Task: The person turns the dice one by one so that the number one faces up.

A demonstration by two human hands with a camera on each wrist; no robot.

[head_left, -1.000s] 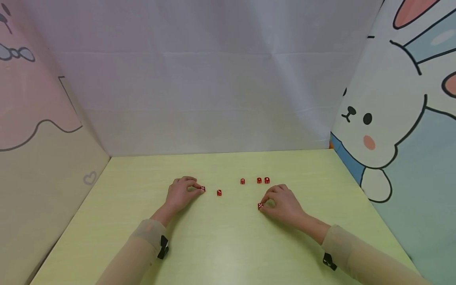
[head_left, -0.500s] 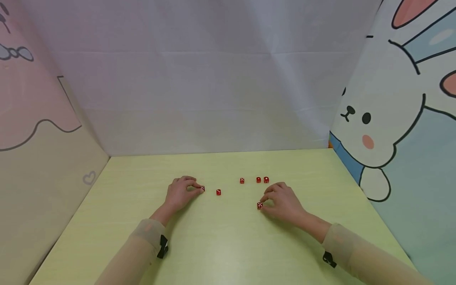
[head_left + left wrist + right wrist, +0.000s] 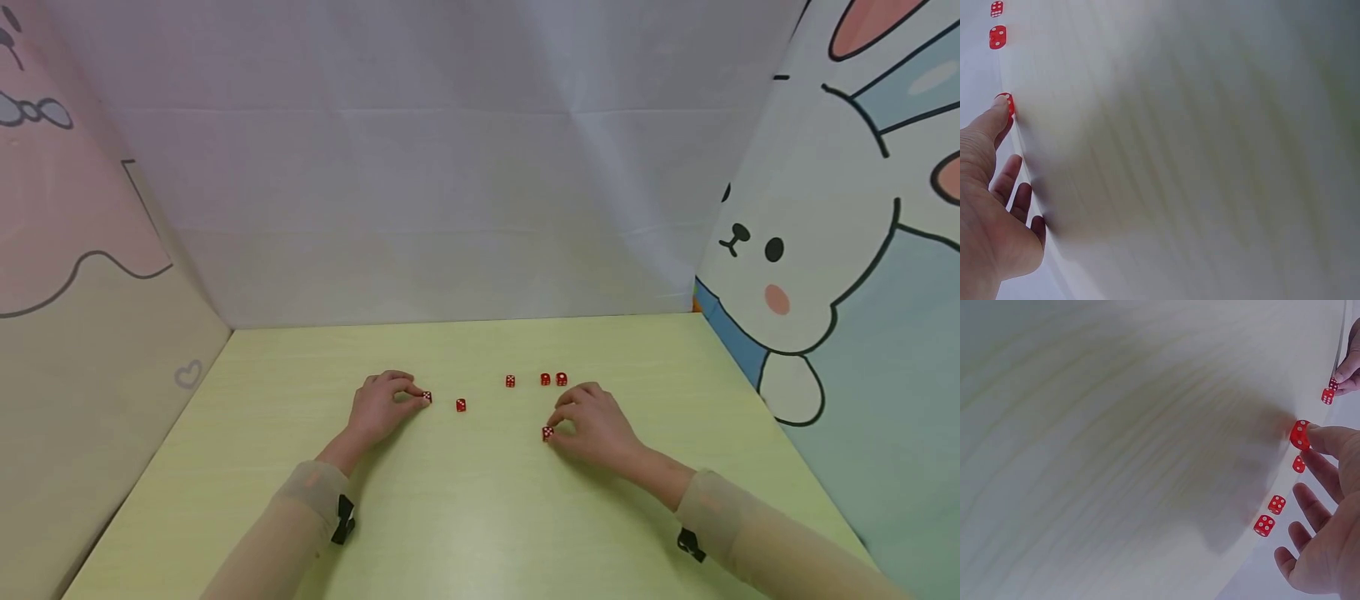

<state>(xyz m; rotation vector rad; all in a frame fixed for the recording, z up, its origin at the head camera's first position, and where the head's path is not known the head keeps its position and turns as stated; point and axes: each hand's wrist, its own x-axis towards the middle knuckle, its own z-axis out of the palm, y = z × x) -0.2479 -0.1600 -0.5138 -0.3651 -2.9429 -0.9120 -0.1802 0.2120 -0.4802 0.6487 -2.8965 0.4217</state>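
My left hand (image 3: 380, 406) is at the left of the group of dice and pinches a red die (image 3: 427, 397) between thumb and index finger. In the left wrist view, the thumb covers part of that die (image 3: 1009, 105), while the other fingers are bent loosely. Farther right, my right hand (image 3: 596, 423) has thumb and index finger on another red die (image 3: 547, 433). The right wrist view shows the thumb against this die (image 3: 1299, 435) and the index fingertip at its lower edge. A single red die (image 3: 461, 405) lies between the hands, nearer the left one.
Behind the right hand, two red dice (image 3: 553, 379) stand close together, with another die (image 3: 510, 381) to their left. The pale yellow table (image 3: 465, 517) ends at a white cloth backdrop (image 3: 450, 208). Printed panels with cartoon figures, such as a rabbit (image 3: 810, 250), flank it.
The right hand's knuckles have lifted very slightly, with its die in the same place. The left hand and the other dice have not visibly moved.
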